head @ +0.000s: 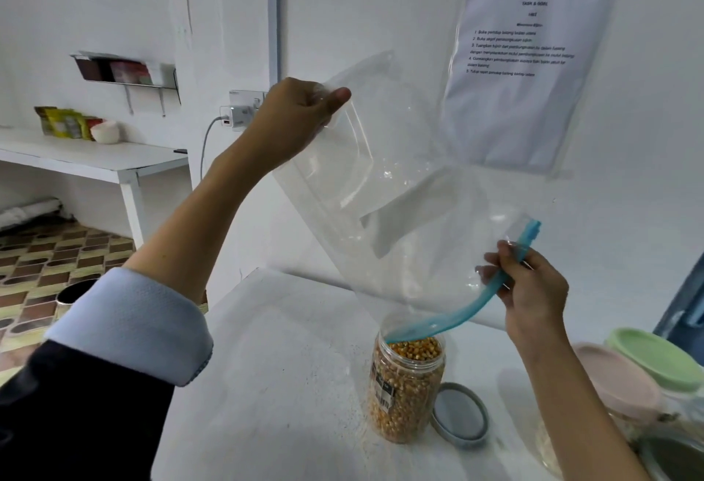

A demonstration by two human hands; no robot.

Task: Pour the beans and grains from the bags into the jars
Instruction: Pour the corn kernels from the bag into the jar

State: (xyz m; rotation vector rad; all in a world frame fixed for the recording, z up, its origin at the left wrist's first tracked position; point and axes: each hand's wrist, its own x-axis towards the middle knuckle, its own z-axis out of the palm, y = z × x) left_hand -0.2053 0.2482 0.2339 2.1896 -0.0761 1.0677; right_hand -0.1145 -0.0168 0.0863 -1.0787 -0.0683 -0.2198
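Head view: left hand (293, 118) pinches the clear bag (384, 191) by its upturned bottom corner — right hand (533, 290) grips the blue zip strip (457, 314). Bag mouth dips into the ribbed plastic jar (405, 385), full of yellow kernels, near-centre on the white counter (274, 366); grey round lid (459, 414) just right.

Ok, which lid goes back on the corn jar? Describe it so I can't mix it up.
Start at the white table and find the open jar of corn kernels under the bag's blue zip. The grey lid lies flat on the table against that jar's right side. Unlike the pink lid and green lid further right, it sits on no jar.
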